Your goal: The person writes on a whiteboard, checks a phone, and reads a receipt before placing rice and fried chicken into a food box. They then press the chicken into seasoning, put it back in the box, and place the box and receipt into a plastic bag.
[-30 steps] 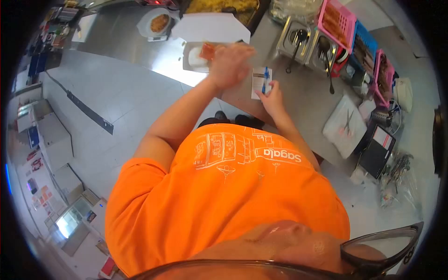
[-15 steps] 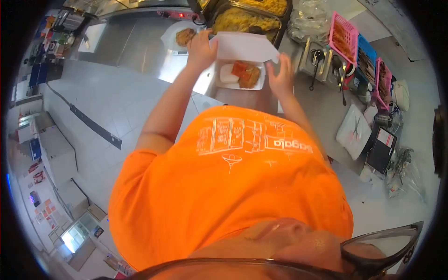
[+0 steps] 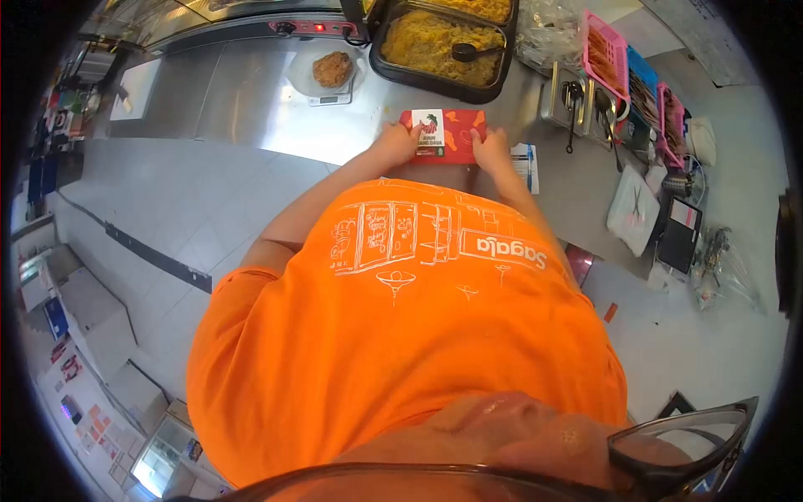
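A red takeaway box [image 3: 458, 143] with a white printed label [image 3: 429, 134] lies closed on the steel counter in front of me. My left hand [image 3: 396, 144] grips its left end, the thumb over the lid by the label. At the opposite end, my right hand [image 3: 492, 151] is closed on the side and the near corner. The lid hides whatever is inside the box.
Beyond the box stands a black tray of yellow rice [image 3: 443, 50] with a dark spoon. A fried piece [image 3: 332, 69] sits on a kitchen scale [image 3: 331, 99]. Tongs [image 3: 571, 105], a pink basket [image 3: 606, 54] and scissors on a white container [image 3: 633, 213] are on the right.
The box's lid has come down over the food, so its red printed top now shows. Both hands have moved from the raised lid to the box's two ends.
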Demonstrator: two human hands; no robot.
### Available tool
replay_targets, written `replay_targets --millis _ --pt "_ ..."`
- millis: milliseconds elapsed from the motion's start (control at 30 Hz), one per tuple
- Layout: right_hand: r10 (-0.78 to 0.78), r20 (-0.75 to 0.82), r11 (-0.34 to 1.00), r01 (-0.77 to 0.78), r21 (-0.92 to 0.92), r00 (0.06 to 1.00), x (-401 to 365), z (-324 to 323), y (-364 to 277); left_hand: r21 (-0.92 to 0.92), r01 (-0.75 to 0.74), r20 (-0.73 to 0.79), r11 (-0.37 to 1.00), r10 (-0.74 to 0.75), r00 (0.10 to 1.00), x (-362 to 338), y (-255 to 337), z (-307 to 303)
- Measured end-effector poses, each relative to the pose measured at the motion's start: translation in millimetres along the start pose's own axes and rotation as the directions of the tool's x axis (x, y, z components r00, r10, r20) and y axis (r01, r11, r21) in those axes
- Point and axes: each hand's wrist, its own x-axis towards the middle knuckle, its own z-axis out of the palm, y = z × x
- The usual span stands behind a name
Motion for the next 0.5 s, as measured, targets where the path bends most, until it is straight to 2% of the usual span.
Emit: replay_targets --millis 33,100,133,167,233,267,333,367,433,467,500 --pt "0.032 0.116 0.992 -0.046 0.114 0.993 9.6 4.1 9.0 -0.157 0.077 -0.007 0.985 -0.079 0.997 -7.1 9.6 -7.5" --pt "0.089 0.307 0.939 -0.182 0.293 0.948 8.3 -1.8 15.0 -0.445 0.219 0.027 0.868 -0.231 0.972 -19.1 22.0 -23.6" --pt "0.116 0.375 0.897 -0.259 0.358 0.920 2.5 -25.4 -1.1 -0.532 0.217 -0.010 0.819 -0.262 0.965 -16.5 16.5 -13.6" --pt "0.133 0.438 0.845 -0.332 0.418 0.889 -0.1 -38.9 -11.0 -0.536 0.189 -0.047 0.823 -0.253 0.966 -13.0 13.8 -12.3" --pt "0.178 0.431 0.701 -0.422 0.575 0.885 -6.6 -27.6 -3.0 -0.540 0.134 -0.119 0.831 -0.233 0.965 -6.1 10.8 -12.1" --pt "0.202 0.432 0.614 -0.457 0.643 0.879 -11.1 -20.5 2.9 -0.585 0.209 0.027 0.784 -0.238 0.971 1.8 6.7 -14.5" --pt "0.277 0.452 0.451 -0.530 0.718 0.848 -11.5 -13.3 5.9 -0.632 0.372 0.312 0.680 -0.217 0.925 17.7 -2.4 -24.4" --pt "0.310 0.463 0.365 -0.554 0.748 0.830 -11.4 -11.4 7.6 -0.696 0.410 0.354 0.590 -0.215 0.910 17.3 -3.7 -29.2" --pt "0.320 0.562 0.276 -0.643 0.715 0.763 -9.8 -23.2 2.4 -0.789 0.474 0.432 0.392 -0.196 0.880 12.8 -0.8 -56.4" --pt "0.320 0.607 0.227 -0.681 0.696 0.727 -9.2 -30.2 -1.7 -0.702 0.487 0.474 0.520 -0.169 0.864 23.1 -17.5 -51.9" --pt "0.309 0.622 0.244 -0.692 0.680 0.720 -8.5 -34.1 -0.7 -0.664 0.458 0.443 0.591 -0.183 0.878 21.9 -20.5 -58.8"
